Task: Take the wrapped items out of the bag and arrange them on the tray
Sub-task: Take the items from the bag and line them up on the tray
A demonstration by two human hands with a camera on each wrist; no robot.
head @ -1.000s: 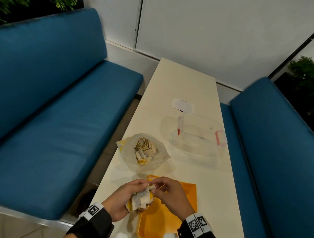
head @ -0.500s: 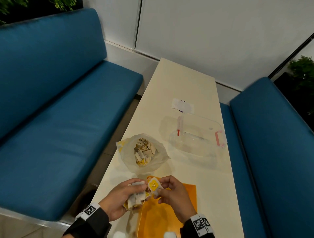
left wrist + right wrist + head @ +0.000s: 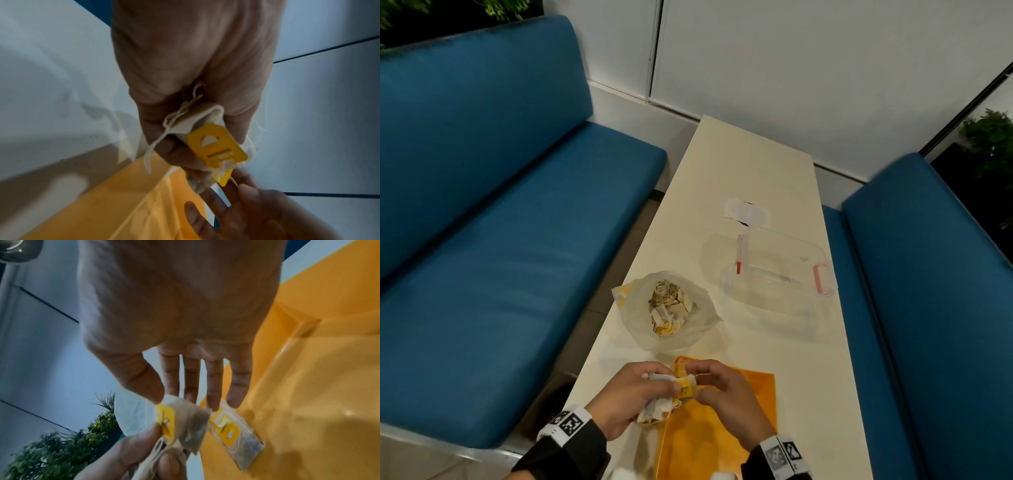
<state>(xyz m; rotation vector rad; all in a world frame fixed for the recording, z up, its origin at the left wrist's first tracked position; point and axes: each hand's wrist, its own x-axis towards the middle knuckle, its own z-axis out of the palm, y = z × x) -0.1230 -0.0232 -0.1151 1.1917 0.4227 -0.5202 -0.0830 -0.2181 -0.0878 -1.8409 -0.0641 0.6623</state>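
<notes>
since half a second ago: your hands have closed together, and the yellow tag that faced up between them is now tucked against the bundle; bag, box and tray lie as they did.

item 1, left: your left hand [image 3: 626, 394], fingers curled round a bundle of tea bags [image 3: 657, 409] with strings and a yellow tag [image 3: 216, 144] poking out. keep this grip firm but not crushing; the strings look tangled, by my reading.

item 2, centre: plastic bag [image 3: 664, 308], open-mouthed on the table [image 3: 739, 171], more wrapped items inside, just beyond the tray.

item 3, centre-right: your right hand [image 3: 722, 394], thumb and forefinger pinching one tea bag [image 3: 185, 417] at the bundle's edge, other fingers nearly straight. draw it free slowly along its string so the rest stay put.

item 4, below: orange tray [image 3: 739, 428], one tea bag [image 3: 236, 439] already lying flat on it. lay the next beside it, not overlapping.

item 5, right: clear lidded box [image 3: 774, 281], well apart, untouched.
</notes>
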